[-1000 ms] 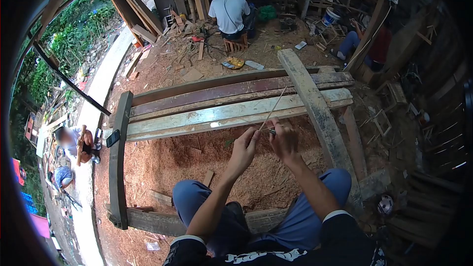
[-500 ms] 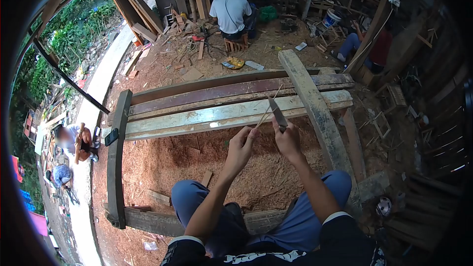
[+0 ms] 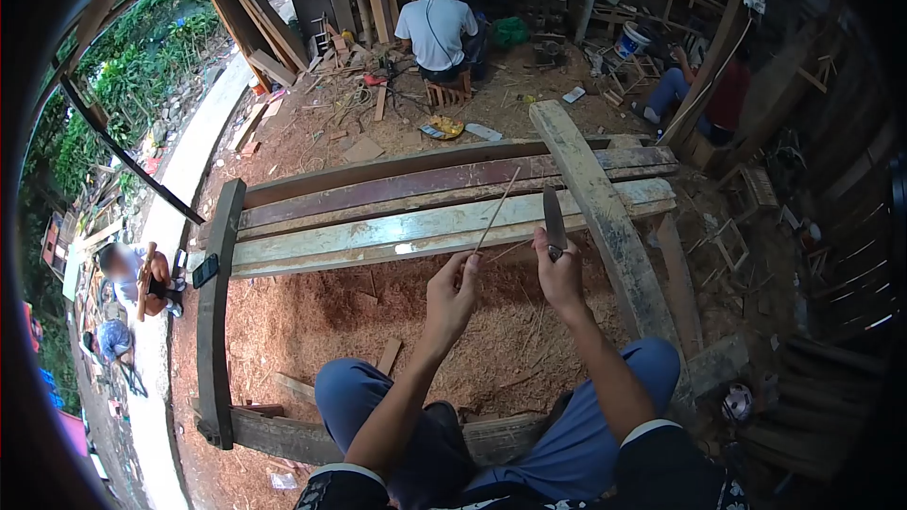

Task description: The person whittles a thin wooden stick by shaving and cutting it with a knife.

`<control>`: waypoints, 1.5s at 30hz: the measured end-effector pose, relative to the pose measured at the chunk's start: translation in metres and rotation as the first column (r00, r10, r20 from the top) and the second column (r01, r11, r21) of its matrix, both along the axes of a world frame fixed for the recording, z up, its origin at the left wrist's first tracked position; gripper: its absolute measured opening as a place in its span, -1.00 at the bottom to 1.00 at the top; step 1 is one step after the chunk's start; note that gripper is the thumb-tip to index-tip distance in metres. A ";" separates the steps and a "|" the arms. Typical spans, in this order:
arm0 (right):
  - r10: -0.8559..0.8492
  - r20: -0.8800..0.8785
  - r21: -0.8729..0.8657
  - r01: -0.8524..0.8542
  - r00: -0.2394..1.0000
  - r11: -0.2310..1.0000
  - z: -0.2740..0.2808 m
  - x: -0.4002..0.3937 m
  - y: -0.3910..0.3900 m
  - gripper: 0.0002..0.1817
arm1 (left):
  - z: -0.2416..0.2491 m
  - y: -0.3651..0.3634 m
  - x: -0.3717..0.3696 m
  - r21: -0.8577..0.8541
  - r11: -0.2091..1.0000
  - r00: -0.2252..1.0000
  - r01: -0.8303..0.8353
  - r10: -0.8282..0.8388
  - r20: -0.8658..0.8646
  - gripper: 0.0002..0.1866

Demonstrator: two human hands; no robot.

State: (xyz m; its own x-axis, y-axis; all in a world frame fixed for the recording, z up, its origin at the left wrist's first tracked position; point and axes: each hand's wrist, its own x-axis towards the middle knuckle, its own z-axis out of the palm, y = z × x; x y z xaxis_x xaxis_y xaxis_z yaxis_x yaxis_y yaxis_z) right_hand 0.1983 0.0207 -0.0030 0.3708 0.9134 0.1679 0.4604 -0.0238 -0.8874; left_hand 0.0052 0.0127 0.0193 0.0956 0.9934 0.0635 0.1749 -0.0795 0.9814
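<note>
My left hand (image 3: 452, 295) is closed on a thin wooden strip (image 3: 498, 210), which points up and to the right over the pale plank (image 3: 359, 237). To its right, my right hand (image 3: 560, 274) is wrapped round the handle of a knife (image 3: 553, 212), its broad dark blade pointing up. The blade stands apart from the strip. Another thin sliver stretches from beside my left hand toward the right; whether it is held is unclear.
A thick beam (image 3: 605, 208) crosses the planks on the right, and a dark post (image 3: 219, 321) stands left with a phone (image 3: 205, 270) on it. People sit ahead, at the right and at the left. Shavings cover the ground.
My hands have moved apart, the left slightly down and left, the right to the right. The knife has come away from the strip and now points more upright.
</note>
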 end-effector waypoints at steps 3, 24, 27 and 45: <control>0.020 0.035 0.076 -0.023 0.999 0.997 -0.002 -0.005 -0.003 -0.48 | -0.008 0.001 -0.001 0.051 0.999 1.000 -0.007 0.008 -0.028 -0.68; -0.015 0.333 0.110 -0.023 0.943 0.994 0.005 -0.002 -0.009 -0.82 | -0.010 0.000 0.006 -0.153 0.983 0.973 0.105 -0.069 0.221 -0.68; 0.003 0.386 0.115 -0.052 0.922 0.992 0.008 -0.004 -0.009 -0.81 | -0.003 -0.002 0.006 -0.202 0.970 0.961 0.138 -0.081 0.264 -0.67; 0.213 0.311 0.148 -0.269 0.926 0.952 -0.001 -0.009 -0.009 -0.76 | 0.004 -0.004 0.005 -0.252 0.948 0.917 0.196 -0.086 0.390 -0.55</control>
State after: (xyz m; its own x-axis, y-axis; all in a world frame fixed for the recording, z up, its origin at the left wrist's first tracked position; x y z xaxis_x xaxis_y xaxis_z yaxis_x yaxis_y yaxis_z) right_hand 0.1890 0.0112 -0.0045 0.0537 0.9112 0.4084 0.6676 0.2714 -0.6933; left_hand 0.0099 0.0083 0.0231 0.2599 0.9529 -0.1566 -0.1971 0.2111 0.9574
